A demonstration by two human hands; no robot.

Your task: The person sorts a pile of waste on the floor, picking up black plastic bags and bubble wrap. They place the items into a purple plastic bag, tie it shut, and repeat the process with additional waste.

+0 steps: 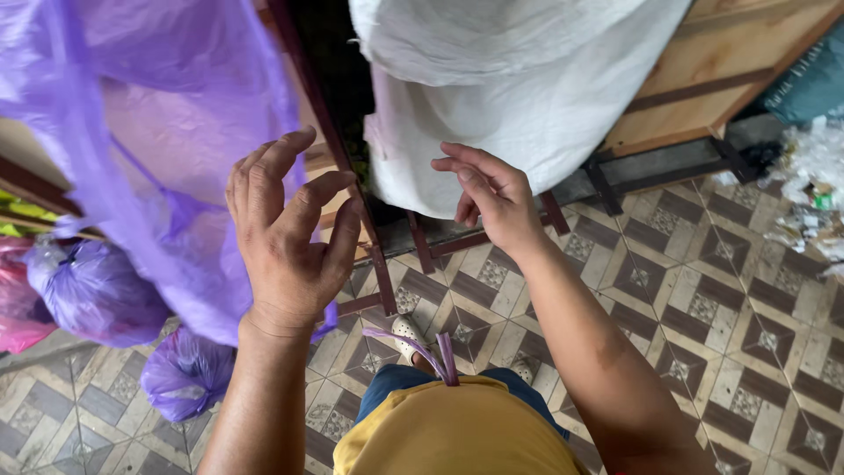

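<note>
My left hand (286, 233) is raised with its fingers spread and curled, right beside a large hanging purple plastic bag (167, 114); it grips nothing that I can see. My right hand (492, 198) is lifted in front of a big white woven sack (519, 88), fingers loosely apart and empty, close to the sack's lower edge. A thin purple plastic strip (431, 352) hangs at my waist over my yellow shirt (457, 431).
Two knotted purple bags (97, 290) (185, 374) and a pink bag (18, 308) lie on the patterned tile floor (721, 325) at left. A dark red metal frame (378, 255) stands ahead. A wooden panel (730, 62) leans at top right, with plastic litter (813, 193) beside it.
</note>
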